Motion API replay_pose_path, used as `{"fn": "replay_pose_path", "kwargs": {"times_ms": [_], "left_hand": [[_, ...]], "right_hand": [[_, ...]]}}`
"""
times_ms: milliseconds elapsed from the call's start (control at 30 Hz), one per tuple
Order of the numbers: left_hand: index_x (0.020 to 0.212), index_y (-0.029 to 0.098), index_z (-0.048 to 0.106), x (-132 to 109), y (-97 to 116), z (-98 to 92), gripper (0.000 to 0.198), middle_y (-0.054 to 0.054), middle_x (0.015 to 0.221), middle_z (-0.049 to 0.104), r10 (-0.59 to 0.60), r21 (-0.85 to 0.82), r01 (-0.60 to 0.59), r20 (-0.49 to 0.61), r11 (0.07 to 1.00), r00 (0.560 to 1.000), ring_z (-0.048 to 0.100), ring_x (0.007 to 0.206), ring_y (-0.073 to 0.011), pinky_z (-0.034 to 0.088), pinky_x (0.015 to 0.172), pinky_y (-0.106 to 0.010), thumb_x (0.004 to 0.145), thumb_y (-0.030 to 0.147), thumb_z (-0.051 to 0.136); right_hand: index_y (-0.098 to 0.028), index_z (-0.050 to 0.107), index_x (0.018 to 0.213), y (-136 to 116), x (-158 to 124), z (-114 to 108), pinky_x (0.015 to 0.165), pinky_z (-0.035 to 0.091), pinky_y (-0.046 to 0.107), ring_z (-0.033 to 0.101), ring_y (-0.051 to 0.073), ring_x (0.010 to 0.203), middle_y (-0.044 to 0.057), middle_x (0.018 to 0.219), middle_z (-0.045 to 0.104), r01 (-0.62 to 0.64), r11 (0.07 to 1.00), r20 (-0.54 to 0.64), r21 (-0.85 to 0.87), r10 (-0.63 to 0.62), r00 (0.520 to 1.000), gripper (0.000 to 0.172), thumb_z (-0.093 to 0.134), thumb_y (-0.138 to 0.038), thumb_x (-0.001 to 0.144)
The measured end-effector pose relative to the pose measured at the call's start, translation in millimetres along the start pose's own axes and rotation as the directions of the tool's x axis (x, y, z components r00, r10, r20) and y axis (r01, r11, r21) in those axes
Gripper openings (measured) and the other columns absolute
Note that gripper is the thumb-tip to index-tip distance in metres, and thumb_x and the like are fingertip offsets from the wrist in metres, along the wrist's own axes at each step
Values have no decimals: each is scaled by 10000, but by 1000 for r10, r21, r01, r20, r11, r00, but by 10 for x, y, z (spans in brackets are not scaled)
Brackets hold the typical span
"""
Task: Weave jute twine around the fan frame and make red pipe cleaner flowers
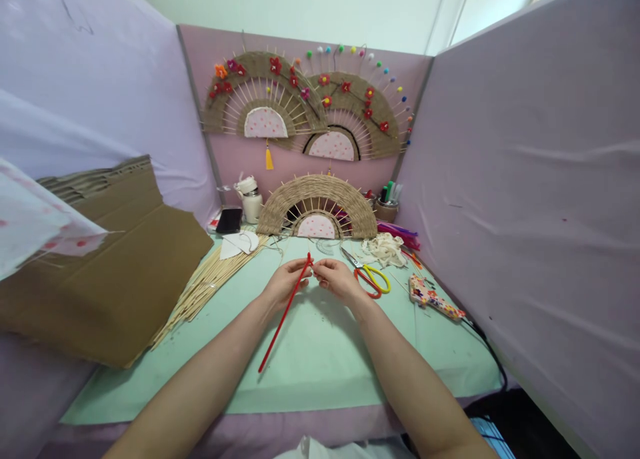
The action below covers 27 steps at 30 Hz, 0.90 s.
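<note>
A red pipe cleaner (pixel 281 325) is held between both hands over the middle of the table. Its upper end is bent into a small twisted shape at the fingertips, and its long straight tail slants down to the lower left. My left hand (pixel 287 280) pinches it near the bend. My right hand (pixel 336 277) has its thumb and finger closed on the bent end. Just beyond the hands stands a half-round woven fan (pixel 320 187) with a dotted pink centre. Scissors (pixel 373 279) with red and yellow handles lie beside my right hand.
Thin sticks (pixel 210 282) and a cardboard sheet (pixel 115 265) lie at left. A floral glue gun (pixel 435 299) with a black cord rests at right, near crumpled cream fabric (pixel 387 249). Behind are a bottle (pixel 251 202), a phone (pixel 229 221) and two hung decorated fans (pixel 260 72).
</note>
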State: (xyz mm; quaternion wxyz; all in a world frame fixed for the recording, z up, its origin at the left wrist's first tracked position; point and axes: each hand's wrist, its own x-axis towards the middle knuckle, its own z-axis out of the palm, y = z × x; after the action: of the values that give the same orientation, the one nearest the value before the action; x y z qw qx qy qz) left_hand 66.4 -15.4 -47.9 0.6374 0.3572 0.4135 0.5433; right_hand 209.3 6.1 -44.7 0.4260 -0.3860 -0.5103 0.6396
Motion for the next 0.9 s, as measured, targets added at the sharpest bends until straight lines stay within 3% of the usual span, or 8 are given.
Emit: {"fn": "replay_pose_path", "kwargs": {"times_ms": [233,433,533,667,767,900], "left_hand": [[865,150,678,-30,-65,47,404,-63,825,654,79,24,-78,-75,997,994,581,750,-125,408,574,-193,580,423,766],[782,132,672,-17,-76,48,333,-44,780,642,64,7,-64,-63,998,996,558,688,-98,372,532,-187,624,418,735],[754,136,647,-30,-34,45,290,-45,812,634,41,-13,-42,-88,999,995,561,706,-93,399,556,-189,624,377,744],[758,124,632,-81,39,49,273,-51,764,616,-83,44,80,53,996,995,548,638,-85,423,575,-206,647,351,734],[743,116,633,-111,43,56,266,-34,676,588,-184,165,157,161,974,970,504,556,-74,395,538,-206,654,349,727],[653,128,613,-107,-25,51,225,-4,562,527,-167,377,101,147,921,975,437,479,-74,301,468,-215,669,339,688]], "right_hand": [[-161,590,694,78,12,56,481,327,220,444,87,514,-7,603,562,69,990,-30,-122,-73,997,204,638,-352,640],[-163,581,681,29,-33,42,502,355,223,476,98,544,13,639,597,104,960,35,-261,-98,995,234,610,-394,691],[-165,585,706,-9,-16,-24,543,382,240,505,114,584,20,664,608,161,926,-25,-342,-181,983,205,566,-369,721],[-175,567,793,-43,30,-114,559,394,247,518,121,607,15,712,608,218,912,-128,-348,-277,952,196,540,-362,740],[-179,576,848,-68,33,-142,531,385,236,522,124,630,20,756,612,226,930,-61,-289,-253,965,226,539,-380,752],[-167,599,786,-84,2,-142,558,389,238,510,118,629,16,729,603,237,910,22,-341,-245,969,209,563,-369,747]]}}
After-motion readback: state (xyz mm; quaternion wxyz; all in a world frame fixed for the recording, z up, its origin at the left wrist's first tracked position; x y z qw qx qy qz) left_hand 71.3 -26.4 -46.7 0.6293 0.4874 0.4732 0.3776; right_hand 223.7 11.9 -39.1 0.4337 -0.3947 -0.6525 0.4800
